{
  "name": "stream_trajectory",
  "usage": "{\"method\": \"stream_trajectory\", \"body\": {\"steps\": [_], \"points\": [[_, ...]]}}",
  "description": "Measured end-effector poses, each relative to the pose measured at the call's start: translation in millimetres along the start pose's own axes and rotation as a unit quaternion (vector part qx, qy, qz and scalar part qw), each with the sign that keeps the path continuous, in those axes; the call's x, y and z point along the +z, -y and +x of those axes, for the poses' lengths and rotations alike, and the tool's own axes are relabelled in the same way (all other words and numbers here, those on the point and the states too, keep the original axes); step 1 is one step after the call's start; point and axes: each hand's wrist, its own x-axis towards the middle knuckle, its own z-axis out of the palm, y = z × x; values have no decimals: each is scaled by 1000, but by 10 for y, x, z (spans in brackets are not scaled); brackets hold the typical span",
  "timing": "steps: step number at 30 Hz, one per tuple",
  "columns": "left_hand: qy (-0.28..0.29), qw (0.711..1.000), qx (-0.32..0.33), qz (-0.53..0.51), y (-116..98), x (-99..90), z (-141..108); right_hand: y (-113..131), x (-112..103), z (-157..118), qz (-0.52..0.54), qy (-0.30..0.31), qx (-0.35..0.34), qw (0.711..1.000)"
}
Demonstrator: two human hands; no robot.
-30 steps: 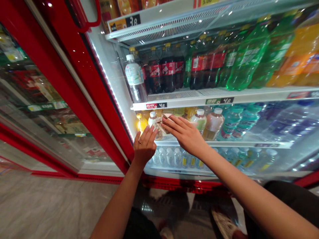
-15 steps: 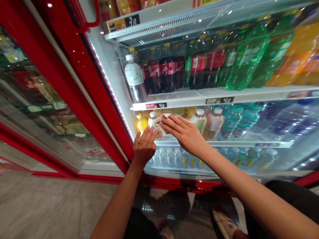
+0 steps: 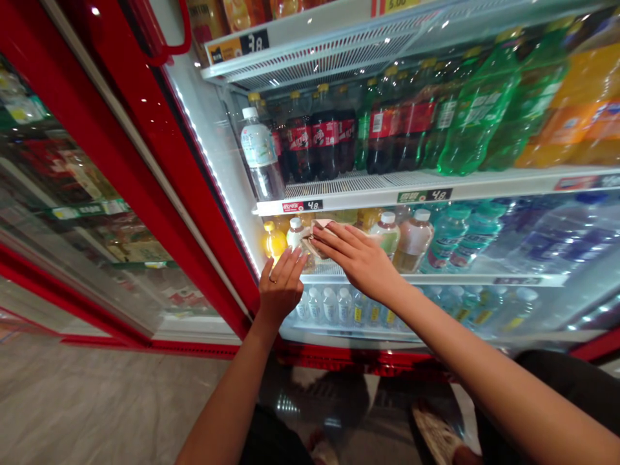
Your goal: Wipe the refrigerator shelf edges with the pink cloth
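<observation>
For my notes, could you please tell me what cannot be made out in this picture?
Head view: part of the pale cloth, covered by the right hand.
Head view: palm of the left hand, hidden by its back.
Head view: rightmost orange bottle, cut by right edge.
Head view: fine print on bottom-row bottles, too small.

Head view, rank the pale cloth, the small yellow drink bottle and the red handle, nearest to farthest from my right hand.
1. Pale cloth: partly under the right hand.
2. Small yellow drink bottle: to that hand's left, beyond the cloth.
3. Red handle: far off, upper left.
</observation>
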Motion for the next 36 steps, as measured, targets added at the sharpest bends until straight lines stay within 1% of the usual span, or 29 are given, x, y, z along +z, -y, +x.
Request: {"method": "stream_trajectory", "body": {"steps": [5,11,14,19,25,29,34,36], "points": [[-3,1000,-3,-1,-2,-7,13,-31,-15,-85,-12,-2,6,1000],[1,1000,2,10,-14,-5,16,8,33,7,-18,-22,12,1000],[5,1000,3,6,-12,10,-7,16,29,33,-9,-10,5,1000],[24,1000,2,-5,2,23,-42,-21,-37,-29,6,15,11,1000],[22,1000,5,2,1,4,-24,-29,-55,-2,7,4,33,999],[16,1000,21,0,-14,13,-22,-7,-24,40,0,0,21,1000],[22,999,25,3,-22,16,-17,-24,-34,-35,1,9,13,1000],[21,1000,22,6,-21,10,-11,-37,-44,-73,0,0,18,1000]]}}
